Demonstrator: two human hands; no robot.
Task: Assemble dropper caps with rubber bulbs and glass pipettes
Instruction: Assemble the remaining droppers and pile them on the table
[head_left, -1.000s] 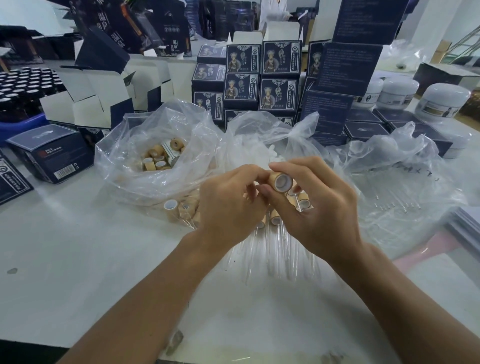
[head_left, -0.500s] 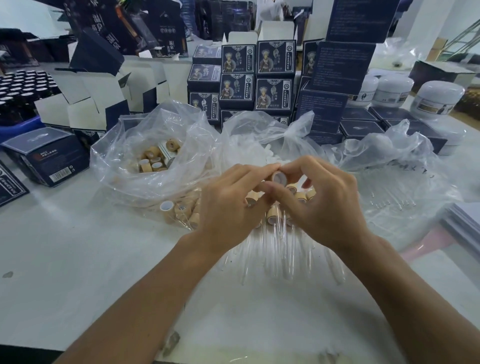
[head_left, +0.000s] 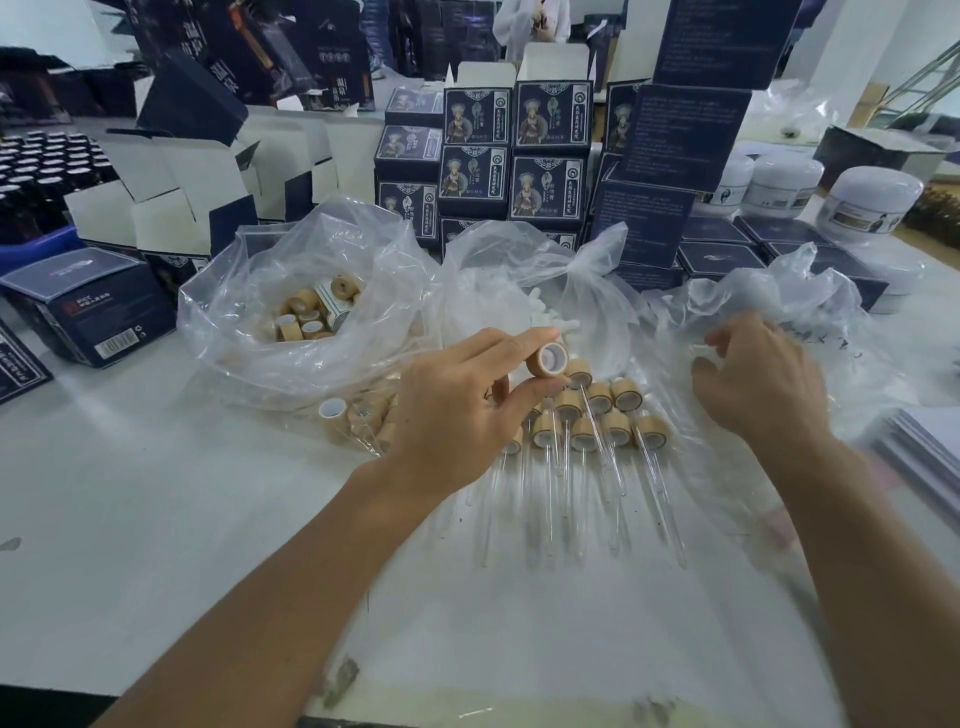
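The left hand (head_left: 457, 415) holds one wooden dropper cap (head_left: 546, 359) pinched between forefinger and thumb, its white-lined mouth turned toward the camera, raised just above the heap of finished droppers (head_left: 587, 421) — wooden collars in a cluster, glass stems fanned toward the near edge of the white table (head_left: 130, 519). The right hand (head_left: 758, 379) hangs over the crumpled clear bag at the right (head_left: 810, 306), fingers loosely curled and blurred; I cannot make out anything between them.

Room is tight behind: a bag of loose caps (head_left: 311, 312) at the left, a bag of white rubber bulbs (head_left: 540, 301) in the middle, and stacked dark boxes (head_left: 514, 150) walling off the far side, white jars (head_left: 862, 202) at the right. The near half of the table lies bare on the left, and a stack of paper (head_left: 924, 447) sits at the right edge.

Half a second ago both hands met over the cap at the middle — now the right has drawn away to the right-hand bag and the left alone keeps the cap.
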